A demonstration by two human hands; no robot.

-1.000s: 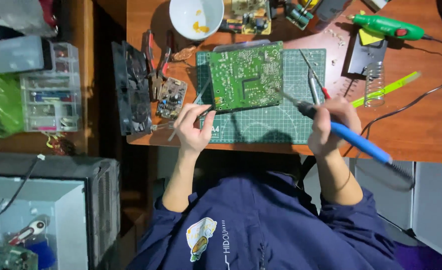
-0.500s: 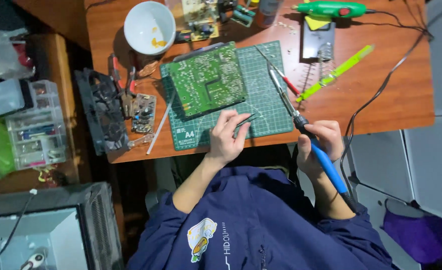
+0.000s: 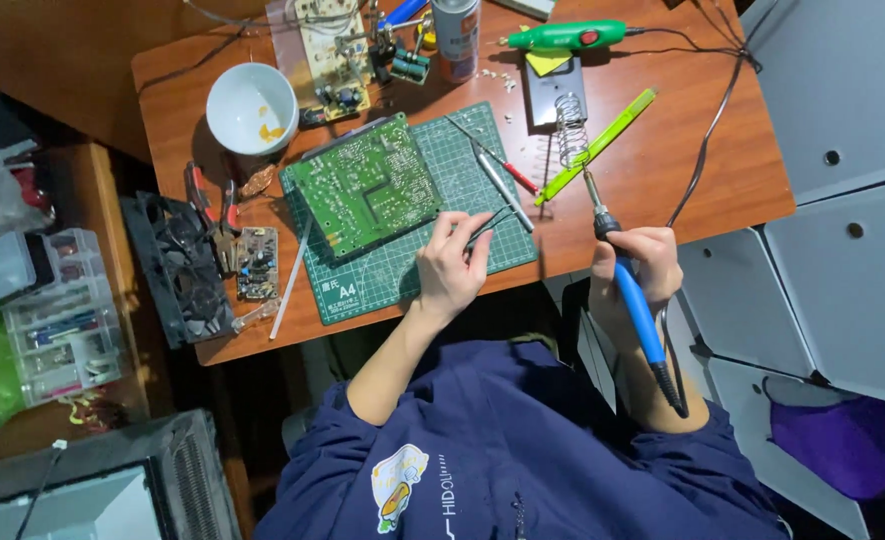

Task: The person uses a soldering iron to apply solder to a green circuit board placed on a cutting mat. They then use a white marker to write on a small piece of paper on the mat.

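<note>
The person's right hand (image 3: 634,262) is wrapped in a fist around the blue-handled soldering iron (image 3: 630,290), its metal tip pointing up toward the coiled wire stand (image 3: 568,128) on the wooden table (image 3: 722,160). The left hand (image 3: 452,265) rests on the lower right part of the green cutting mat (image 3: 412,240), fingers curled and pinching slim dark tweezers (image 3: 492,228) between thumb and forefinger. The green rectangular circuit board (image 3: 367,188) lies tilted on the mat, just left of that hand and apart from it. A white bowl (image 3: 251,107) stands near the table's far left, a black cooling fan (image 3: 177,270) at its left edge
</note>
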